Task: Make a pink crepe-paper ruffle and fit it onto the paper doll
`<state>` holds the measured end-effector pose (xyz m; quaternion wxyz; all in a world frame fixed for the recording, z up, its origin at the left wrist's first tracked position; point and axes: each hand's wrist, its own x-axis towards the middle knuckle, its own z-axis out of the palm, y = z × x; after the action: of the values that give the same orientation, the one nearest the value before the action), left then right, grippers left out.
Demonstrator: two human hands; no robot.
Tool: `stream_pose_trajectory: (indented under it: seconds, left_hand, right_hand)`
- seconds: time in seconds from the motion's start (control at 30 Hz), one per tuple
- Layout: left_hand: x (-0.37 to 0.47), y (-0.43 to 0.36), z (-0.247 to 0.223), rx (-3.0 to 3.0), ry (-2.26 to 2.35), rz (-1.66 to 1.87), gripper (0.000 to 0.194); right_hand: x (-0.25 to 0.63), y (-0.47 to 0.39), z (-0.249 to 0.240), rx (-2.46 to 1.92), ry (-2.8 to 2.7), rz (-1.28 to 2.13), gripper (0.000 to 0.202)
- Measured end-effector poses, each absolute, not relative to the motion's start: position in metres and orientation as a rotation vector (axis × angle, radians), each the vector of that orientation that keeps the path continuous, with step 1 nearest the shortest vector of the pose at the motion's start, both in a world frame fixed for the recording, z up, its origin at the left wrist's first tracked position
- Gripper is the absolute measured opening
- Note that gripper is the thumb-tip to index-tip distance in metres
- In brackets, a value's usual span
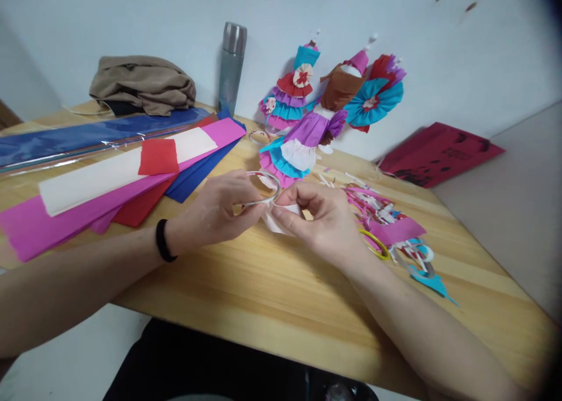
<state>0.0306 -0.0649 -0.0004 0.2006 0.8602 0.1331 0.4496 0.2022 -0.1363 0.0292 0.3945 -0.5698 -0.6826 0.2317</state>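
Note:
My left hand (219,208), with a black band on its wrist, is closed on a roll of clear tape (277,185), holding the ring tilted. Close beside it, my right hand (314,216) pinches a piece of white paper (281,224) between thumb and fingers. The paper hangs below the fingertips and meets the edge of the roll. Both hands are just above the wooden table (246,284), their fingertips nearly touching. Behind them stand figures in ruffled paper dresses (307,129).
Coloured paper strips (96,178) and a blue packet (100,133) lie left. Brown cloth (143,85) and a bottle (232,67) are behind. Paper scraps (395,228), a yellow ring (375,244) and a red bag (439,155) lie right.

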Motion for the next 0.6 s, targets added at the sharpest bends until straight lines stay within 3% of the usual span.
stream_pose_trajectory:
  seconds: [0.27, 0.6]
  left_hand:
    - [0.0314, -0.0647, -0.0012, 2.413, 0.381, 1.224, 0.025]
    - [0.0304, -0.0659, -0.0005, 2.397, 0.344, 1.27, 0.022]
  right_hand:
    - [0.1988, -0.1377, 0.0277, -1.457, -1.767, 0.566, 0.009]
    - [0.2012, -0.138, 0.0298, -1.358, -1.753, 0.593, 0.017]
